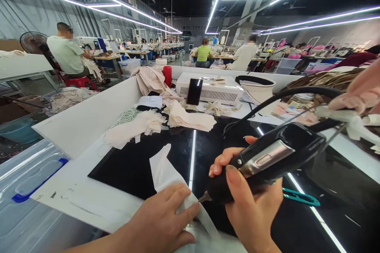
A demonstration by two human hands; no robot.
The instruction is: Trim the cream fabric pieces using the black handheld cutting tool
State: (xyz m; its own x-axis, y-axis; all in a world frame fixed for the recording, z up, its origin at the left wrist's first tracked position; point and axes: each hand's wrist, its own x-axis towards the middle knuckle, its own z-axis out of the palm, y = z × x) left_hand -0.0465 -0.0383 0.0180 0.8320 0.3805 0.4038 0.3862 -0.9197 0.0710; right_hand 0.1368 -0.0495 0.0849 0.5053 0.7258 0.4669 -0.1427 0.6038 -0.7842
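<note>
My right hand is wrapped round a black corded hand cutter with a silver panel and button. Its small metal tip points down-left and meets the edge of a white piece of fabric, close to my left fingertips. My left hand lies on that fabric with its fingers stretched out and slightly apart, pressing it down. Under the fabric is a glossy black plate. A teal tool lies on the plate beyond my right hand. Part of the fabric is hidden beneath my left hand.
Stacked cream fabric pieces, a phone and a white vented box stand behind the plate. A black cable arcs at right beside a blurred pinkish shape. Low white walls edge the table. Co-workers sit at machines beyond.
</note>
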